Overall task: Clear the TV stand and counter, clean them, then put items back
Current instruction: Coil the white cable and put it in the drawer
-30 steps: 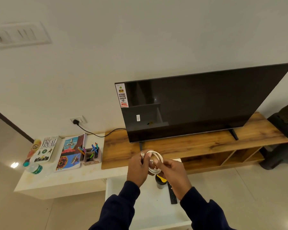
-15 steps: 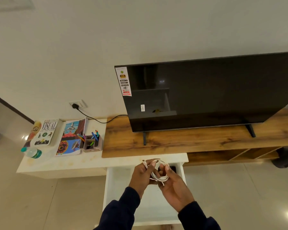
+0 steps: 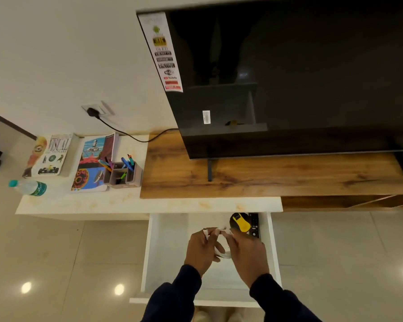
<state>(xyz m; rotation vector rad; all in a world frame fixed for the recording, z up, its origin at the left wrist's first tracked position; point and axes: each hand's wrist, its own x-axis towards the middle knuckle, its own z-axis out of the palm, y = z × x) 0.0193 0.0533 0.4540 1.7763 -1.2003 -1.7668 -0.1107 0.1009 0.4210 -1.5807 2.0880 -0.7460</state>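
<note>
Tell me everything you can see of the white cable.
The white cable is thin, looks plastic-coated and is wound into a small loose coil. Both hands hold it over the open white drawer: the left hand pinches one side, with a short plug end sticking up by its fingers, and the right hand grips the other side. Much of the coil is hidden behind the fingers. It does not touch the drawer.

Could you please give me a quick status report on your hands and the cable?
Left hand and right hand both grip coiled white cable. Held over open white drawer. Nothing blocking.
</note>
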